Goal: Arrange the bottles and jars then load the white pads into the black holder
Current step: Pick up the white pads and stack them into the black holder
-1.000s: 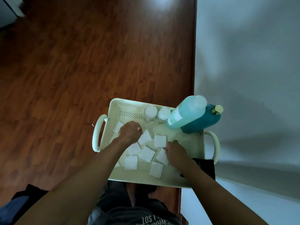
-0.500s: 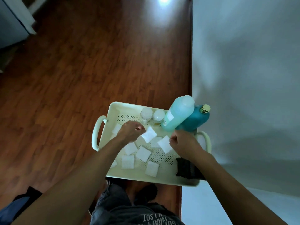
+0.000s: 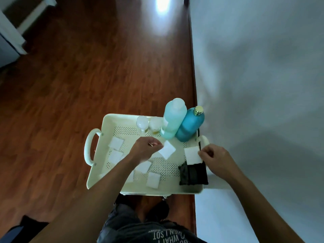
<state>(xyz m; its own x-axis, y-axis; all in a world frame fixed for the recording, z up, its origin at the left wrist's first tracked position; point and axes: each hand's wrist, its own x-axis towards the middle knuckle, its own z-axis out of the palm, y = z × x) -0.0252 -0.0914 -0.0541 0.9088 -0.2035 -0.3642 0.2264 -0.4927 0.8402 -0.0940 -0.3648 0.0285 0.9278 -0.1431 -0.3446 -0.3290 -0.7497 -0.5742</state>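
A cream perforated tray [image 3: 122, 121] with handles holds everything. Along its far edge stand two small clear jars [image 3: 142, 124] [image 3: 155, 126], a light green bottle [image 3: 173, 118] and a teal bottle with a gold cap [image 3: 190, 127]. My left hand [image 3: 144, 149] pinches one white pad [image 3: 167, 149] lifted over the tray's middle. My right hand [image 3: 216, 158] holds another white pad [image 3: 192, 155] standing at the top of the black holder [image 3: 192, 173] in the tray's near right corner. Several white pads [image 3: 115, 143] lie loose on the tray floor.
The tray rests above a dark wood floor [image 3: 70, 85], beside a pale wall [image 3: 254, 85] on the right. My lap and dark shirt [image 3: 149, 228] are just below the tray. White furniture [image 3: 8, 35] stands at the far left.
My right hand carried its pad to the right and down to the black holder. My left hand lifted its pad a little higher. The view tilted so the holder is fully visible.
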